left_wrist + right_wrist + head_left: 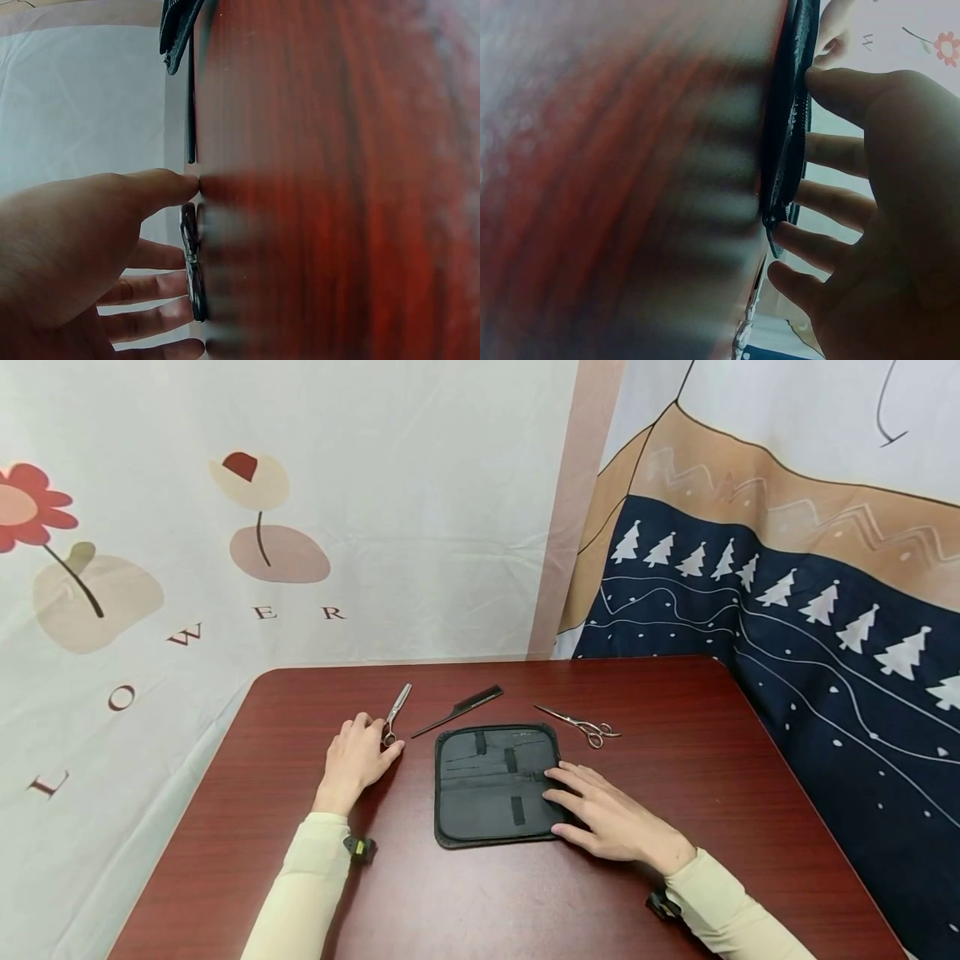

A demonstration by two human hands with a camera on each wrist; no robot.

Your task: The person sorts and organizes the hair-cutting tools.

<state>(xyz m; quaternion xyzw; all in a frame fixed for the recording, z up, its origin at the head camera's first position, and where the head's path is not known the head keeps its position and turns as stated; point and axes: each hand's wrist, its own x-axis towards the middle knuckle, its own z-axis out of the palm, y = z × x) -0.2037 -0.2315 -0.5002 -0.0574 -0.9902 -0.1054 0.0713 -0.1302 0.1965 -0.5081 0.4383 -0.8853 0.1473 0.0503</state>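
My left hand (354, 758) is at a pair of silver hairdressing scissors (397, 703) lying on the table. In the left wrist view, the scissors' handle loops (192, 262) lie between the thumb and the spread fingers (154, 289), with fingertips down at the tabletop. My right hand (611, 814) lies with fingers extended over the right edge of an unfolded flat black zip case (480, 814). Its inside shows several elastic loops and slots. In the right wrist view, the fingertips and thumb rest along the case's zipped edge (789, 135).
A black tail comb (468, 703) lies behind the case, its thin tail pointing left. Another pair of silver scissors (577, 723) is at the back right, blades toward the comb. The reddish-brown table (480, 910) meets a printed curtain (420, 527) along its far edge.
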